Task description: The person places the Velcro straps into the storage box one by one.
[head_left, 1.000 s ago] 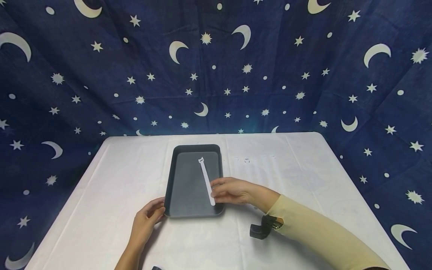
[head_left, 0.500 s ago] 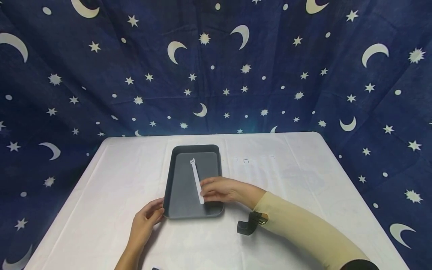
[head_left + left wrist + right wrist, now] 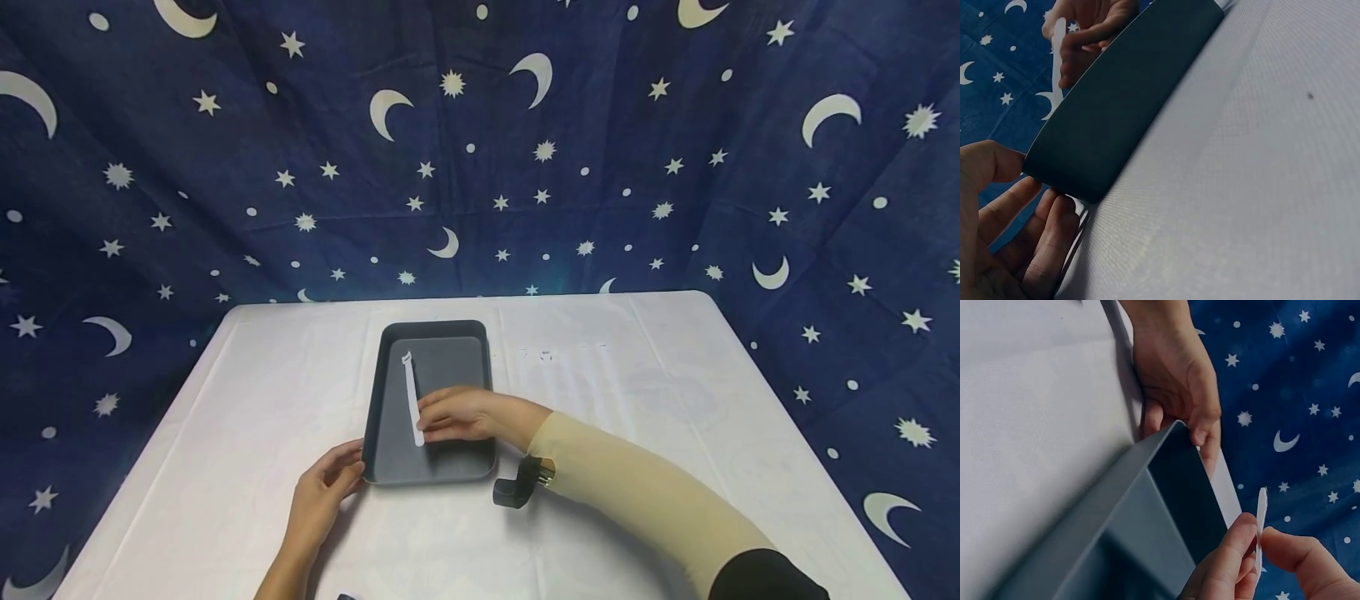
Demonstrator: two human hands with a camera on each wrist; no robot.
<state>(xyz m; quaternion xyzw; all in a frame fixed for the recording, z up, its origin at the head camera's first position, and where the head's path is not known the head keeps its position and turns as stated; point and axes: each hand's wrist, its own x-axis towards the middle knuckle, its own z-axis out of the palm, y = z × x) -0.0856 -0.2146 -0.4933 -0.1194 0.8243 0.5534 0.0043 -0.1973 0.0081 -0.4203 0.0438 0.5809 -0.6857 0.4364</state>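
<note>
My right hand (image 3: pixel 457 414) pinches a white cable strap (image 3: pixel 410 387) between thumb and fingers. The strap is a flat, thin strip with a slotted head at its far end. It is held over the left part of a dark grey rectangular tray (image 3: pixel 453 462). In the right wrist view the strap (image 3: pixel 1262 519) appears edge-on between the fingertips. My left hand (image 3: pixel 322 496) grips the tray's near left corner. The left wrist view shows its thumb on the rim and its fingers (image 3: pixel 1054 244) against the underside.
White cloth covers the table (image 3: pixel 247 400). Right of the tray lie several faint pale strips (image 3: pixel 546 357) with small dark marks at their far ends. A starry blue curtain (image 3: pixel 480 150) hangs behind. A black wrist mount (image 3: pixel 517 486) projects below the right sleeve.
My right hand has carried the cable strap leftward across the tray, from its right side to its left part. The left hand and the tray have stayed in place.
</note>
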